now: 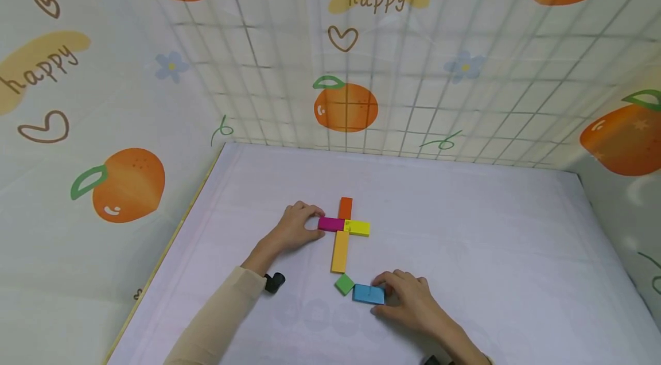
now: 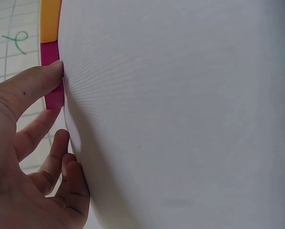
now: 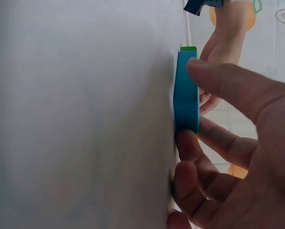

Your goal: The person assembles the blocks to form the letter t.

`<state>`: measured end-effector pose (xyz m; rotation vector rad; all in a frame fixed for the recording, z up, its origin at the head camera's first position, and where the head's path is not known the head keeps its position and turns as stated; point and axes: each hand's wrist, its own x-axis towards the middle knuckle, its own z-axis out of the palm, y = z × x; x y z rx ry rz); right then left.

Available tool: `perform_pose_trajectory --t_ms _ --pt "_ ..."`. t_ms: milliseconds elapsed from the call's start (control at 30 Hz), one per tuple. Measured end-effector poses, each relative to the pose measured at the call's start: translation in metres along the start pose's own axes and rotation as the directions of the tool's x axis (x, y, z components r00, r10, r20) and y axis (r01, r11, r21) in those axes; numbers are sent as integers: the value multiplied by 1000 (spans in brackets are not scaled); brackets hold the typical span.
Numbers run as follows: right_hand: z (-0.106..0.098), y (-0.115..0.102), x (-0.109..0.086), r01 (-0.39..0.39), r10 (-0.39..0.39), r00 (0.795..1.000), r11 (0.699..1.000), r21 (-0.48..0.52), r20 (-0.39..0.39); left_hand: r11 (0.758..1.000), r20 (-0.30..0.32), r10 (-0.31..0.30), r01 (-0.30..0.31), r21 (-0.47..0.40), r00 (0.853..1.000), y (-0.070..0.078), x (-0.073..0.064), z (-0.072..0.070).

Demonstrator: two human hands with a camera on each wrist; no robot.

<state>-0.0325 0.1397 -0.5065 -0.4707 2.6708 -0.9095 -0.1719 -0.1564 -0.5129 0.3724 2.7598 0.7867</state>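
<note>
My left hand (image 1: 296,226) pinches the outer end of a magenta block (image 1: 331,224) between thumb and forefinger. That block forms the left arm of a flat cross, with an orange-red block (image 1: 346,208) at the top, a yellow block (image 1: 358,228) at the right and a longer amber block (image 1: 339,252) below. Nearer to me, my right hand (image 1: 410,299) holds a blue block (image 1: 369,294) by its long edges, the thumb on the near side. A small green block (image 1: 344,284) lies turned like a diamond between the amber and blue pieces.
White cloth (image 1: 490,250) covers the tabletop. Behind it rises a curtain (image 1: 403,84) printed with oranges and a grid, and another patterned sheet (image 1: 46,210) hangs along the left. A black wrist device (image 1: 275,282) shows beside my left sleeve (image 1: 219,319).
</note>
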Motion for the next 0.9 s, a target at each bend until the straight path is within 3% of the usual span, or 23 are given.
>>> perform_pose_trajectory --t_ms 400,700,900 --pt "-4 8 -3 39 -37 999 996 78 -27 998 -8 -28 28 -49 1000 5 -16 -1" --pt "-16 17 -4 28 -4 988 988 151 -154 994 -64 -48 42 -105 997 16 -44 -2" --pt "-24 19 -5 32 15 974 979 201 -228 985 -86 -22 7 -171 996 25 -64 -4"
